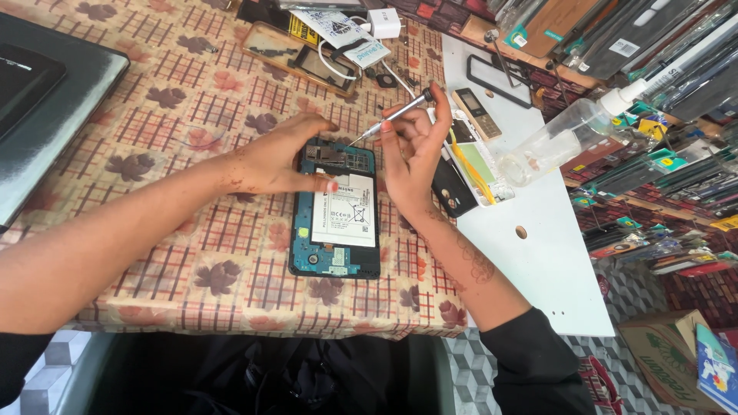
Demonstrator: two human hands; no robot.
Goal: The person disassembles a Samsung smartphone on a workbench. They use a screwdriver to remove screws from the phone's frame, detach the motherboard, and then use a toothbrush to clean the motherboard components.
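Tablet (336, 209): opened, back up, on the tablecloth (192, 100), between both hands.
Left hand (280, 157): fingers spread flat, pressing the tablet's upper left.
Right hand (413, 150): pinching a screwdriver (390, 119), tip at the tablet's top edge.

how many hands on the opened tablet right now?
2. The left hand lies flat on the opened tablet, over its upper left. The right hand is at its upper right edge, holding a screwdriver tip-down toward it.

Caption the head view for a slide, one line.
Left hand steadies an opened tablet on a patterned tablecloth while right hand works a small screwdriver at its top edge.
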